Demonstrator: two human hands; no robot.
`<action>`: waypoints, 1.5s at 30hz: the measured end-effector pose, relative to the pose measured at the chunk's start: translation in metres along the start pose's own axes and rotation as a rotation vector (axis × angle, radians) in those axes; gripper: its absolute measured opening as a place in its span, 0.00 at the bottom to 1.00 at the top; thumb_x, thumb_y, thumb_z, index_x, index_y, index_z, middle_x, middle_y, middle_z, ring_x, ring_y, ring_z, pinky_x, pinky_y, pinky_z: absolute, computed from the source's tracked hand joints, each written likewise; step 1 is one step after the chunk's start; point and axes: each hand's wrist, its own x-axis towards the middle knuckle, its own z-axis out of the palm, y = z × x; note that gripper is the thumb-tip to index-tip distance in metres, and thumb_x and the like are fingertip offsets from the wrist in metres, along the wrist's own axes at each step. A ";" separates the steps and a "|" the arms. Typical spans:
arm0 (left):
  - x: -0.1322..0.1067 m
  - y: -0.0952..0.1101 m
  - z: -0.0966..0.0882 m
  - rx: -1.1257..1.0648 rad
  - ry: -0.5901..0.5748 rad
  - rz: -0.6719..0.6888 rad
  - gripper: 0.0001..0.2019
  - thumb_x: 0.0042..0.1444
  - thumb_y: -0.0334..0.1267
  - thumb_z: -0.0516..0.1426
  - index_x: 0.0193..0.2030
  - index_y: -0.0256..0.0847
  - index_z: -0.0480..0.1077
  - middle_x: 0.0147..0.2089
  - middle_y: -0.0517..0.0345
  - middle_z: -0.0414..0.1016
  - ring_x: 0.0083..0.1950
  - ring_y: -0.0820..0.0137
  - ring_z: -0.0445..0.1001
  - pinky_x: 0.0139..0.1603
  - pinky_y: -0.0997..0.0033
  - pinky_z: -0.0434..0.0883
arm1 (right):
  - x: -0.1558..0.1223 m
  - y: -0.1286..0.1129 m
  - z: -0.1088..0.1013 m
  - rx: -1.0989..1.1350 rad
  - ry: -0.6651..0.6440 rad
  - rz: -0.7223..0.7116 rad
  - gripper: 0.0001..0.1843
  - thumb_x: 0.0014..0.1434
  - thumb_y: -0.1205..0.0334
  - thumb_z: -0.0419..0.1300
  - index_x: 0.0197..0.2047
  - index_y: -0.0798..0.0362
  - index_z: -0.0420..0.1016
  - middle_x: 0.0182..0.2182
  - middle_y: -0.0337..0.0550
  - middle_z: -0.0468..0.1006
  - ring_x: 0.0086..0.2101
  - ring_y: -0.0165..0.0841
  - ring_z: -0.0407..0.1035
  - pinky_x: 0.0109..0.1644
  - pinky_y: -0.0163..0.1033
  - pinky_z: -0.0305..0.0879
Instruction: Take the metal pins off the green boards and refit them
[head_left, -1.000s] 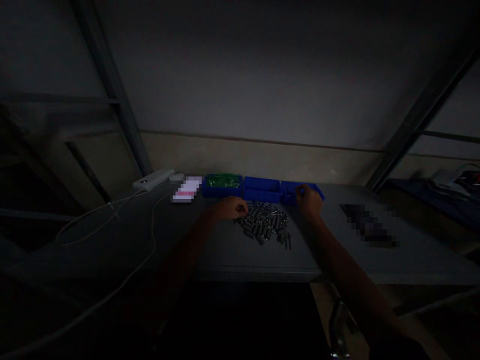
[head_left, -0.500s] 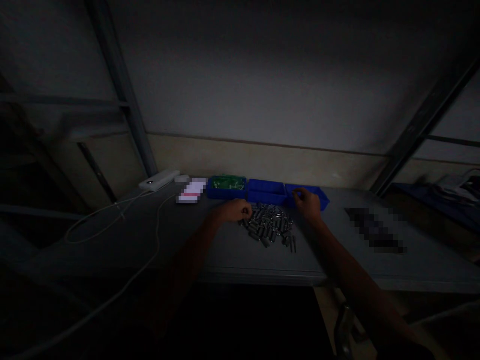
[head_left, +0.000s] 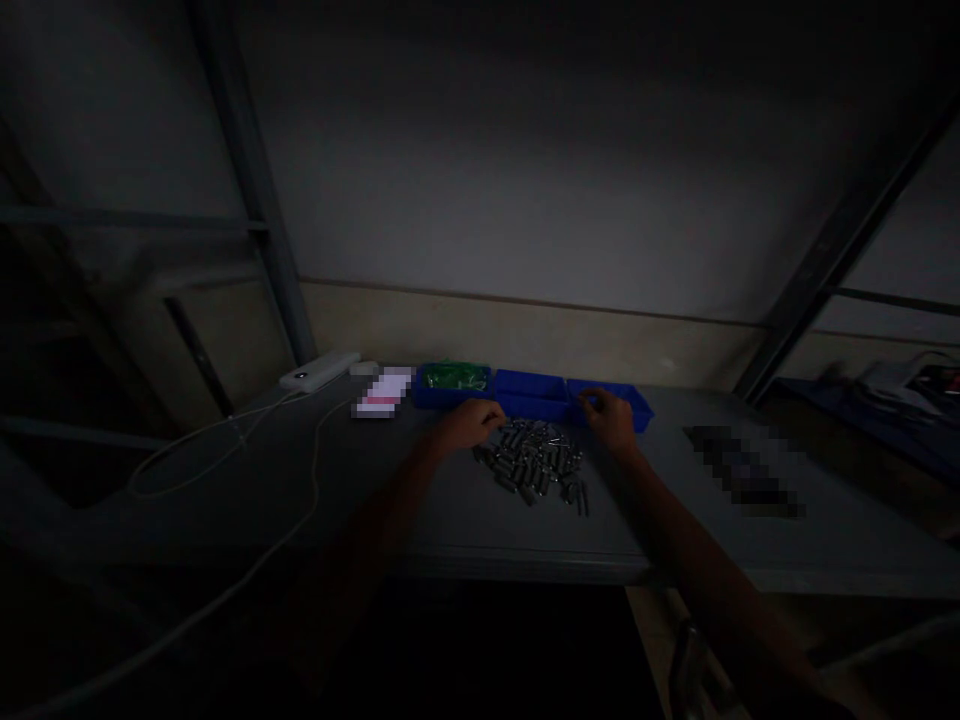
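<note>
A pile of small metal cylinders and pins [head_left: 531,462] lies on the grey table. At its upper left edge is my left hand [head_left: 471,424], fingers bent and pinched together; anything between them is too small and dark to make out. My right hand [head_left: 613,420] is over the front of the right blue bin [head_left: 640,412], thumb and forefinger closed in a pinch whose content I cannot make out. Next to it stands the middle blue bin [head_left: 531,405]. The left blue bin [head_left: 442,400] contains something in green plastic [head_left: 456,376].
A white power strip [head_left: 319,372] with a long white cable [head_left: 315,470] lies at the left. Near it is a blurred-out bright screen or card [head_left: 385,392]. A dark pixelated item [head_left: 742,470] lies on the table [head_left: 480,530] at right. Metal posts [head_left: 259,190] flank the wall.
The view has tilted up slightly, so the scene sits lower. My left hand has shifted a little towards the bins, its fingers closer together. My right hand stays by the right bin.
</note>
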 end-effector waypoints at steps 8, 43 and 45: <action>-0.001 0.005 0.000 0.073 0.050 0.040 0.08 0.53 0.32 0.52 0.30 0.36 0.72 0.32 0.55 0.75 0.34 0.70 0.71 0.35 0.74 0.66 | 0.007 0.018 -0.011 0.073 0.179 0.157 0.20 0.54 0.52 0.50 0.37 0.57 0.76 0.21 0.42 0.72 0.23 0.31 0.64 0.30 0.35 0.56; 0.001 0.019 0.014 -0.016 0.194 0.123 0.04 0.55 0.33 0.52 0.33 0.38 0.67 0.32 0.59 0.72 0.35 0.72 0.70 0.38 0.74 0.65 | -0.032 -0.053 0.013 0.039 -0.245 -0.496 0.10 0.62 0.60 0.49 0.37 0.53 0.70 0.33 0.44 0.76 0.34 0.32 0.70 0.38 0.34 0.61; 0.002 0.018 0.015 0.005 0.201 0.126 0.05 0.56 0.34 0.51 0.32 0.38 0.68 0.31 0.59 0.72 0.35 0.72 0.70 0.38 0.74 0.65 | -0.032 -0.053 0.012 0.047 -0.229 -0.486 0.09 0.62 0.59 0.50 0.39 0.53 0.69 0.34 0.44 0.76 0.34 0.32 0.70 0.38 0.34 0.61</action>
